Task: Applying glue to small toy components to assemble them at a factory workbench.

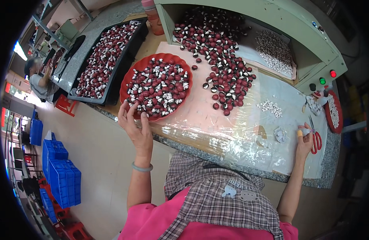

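Note:
A round red basin [188,93] with a scalloped rim holds many small dark-red balls, with white flower-shaped bits among them. My left hand [137,130] is at its near-left rim, fingers spread and fingertips just over the contents. Far to the right, my right hand [304,143] rests low over the plastic-covered bench, its fingers closed round a small whitish thing [306,131] whose kind I cannot make out. An orange cover sits on one finger. Red-handled scissors [317,141] lie beside that hand. A crumpled pale wad [279,135] lies to its left.
Loose red, black and white balls [228,76] spill from a green lit cabinet [312,76]. Small white pieces [271,108] lie in a pile nearby. A black tray [108,98] of balls stands left; a red dish [331,96] stands right. Blue crates [64,180] sit on the floor.

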Motion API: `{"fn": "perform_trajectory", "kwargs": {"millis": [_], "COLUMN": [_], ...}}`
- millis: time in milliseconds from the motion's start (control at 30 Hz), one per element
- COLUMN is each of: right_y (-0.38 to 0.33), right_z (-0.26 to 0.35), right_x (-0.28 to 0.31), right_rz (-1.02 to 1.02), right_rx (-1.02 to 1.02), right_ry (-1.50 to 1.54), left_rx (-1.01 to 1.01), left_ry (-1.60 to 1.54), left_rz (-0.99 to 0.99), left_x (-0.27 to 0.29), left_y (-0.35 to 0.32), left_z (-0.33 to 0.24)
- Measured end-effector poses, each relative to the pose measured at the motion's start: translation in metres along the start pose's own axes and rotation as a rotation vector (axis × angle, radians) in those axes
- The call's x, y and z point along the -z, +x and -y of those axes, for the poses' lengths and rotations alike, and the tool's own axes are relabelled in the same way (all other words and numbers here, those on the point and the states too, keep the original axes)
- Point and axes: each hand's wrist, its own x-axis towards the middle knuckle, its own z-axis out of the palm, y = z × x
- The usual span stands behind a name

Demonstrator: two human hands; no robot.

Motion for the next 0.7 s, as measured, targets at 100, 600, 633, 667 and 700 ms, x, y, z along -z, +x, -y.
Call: {"fn": "perform_trajectory", "kwargs": {"millis": [100,600,633,667,700], "right_y": [-0.003,-0.065,-0.081,-0.091,-0.103], "right_z": [0.002,0.086,0.097,0.112,0.127], "right_x": [0.001,0.006,0.007,0.0,-0.002], "right_rz": [-0.018,-0.099,-0.013,0.056,0.136], "right_rx": [-0.004,0.269,0.331,0.475,0.53], "right_ry": [0.012,-0.036,-0.051,-0.137,-0.198], "left_rx": [0.09,-0.313,-0.335,-0.349,-0.319], "left_ry": [-0.055,-0.522,-0.513,-0.491,-0.5], "left_rz": [0.023,1.064,1.067,1.067,1.041], "left_x": [-0.003,-0.006,-0.008,-0.005,-0.001], "left_y": [-0.001,-0.081,-0.085,-0.089,-0.093], "left_z": [0.006,-0.076,-0.08,-0.082,-0.082]}}
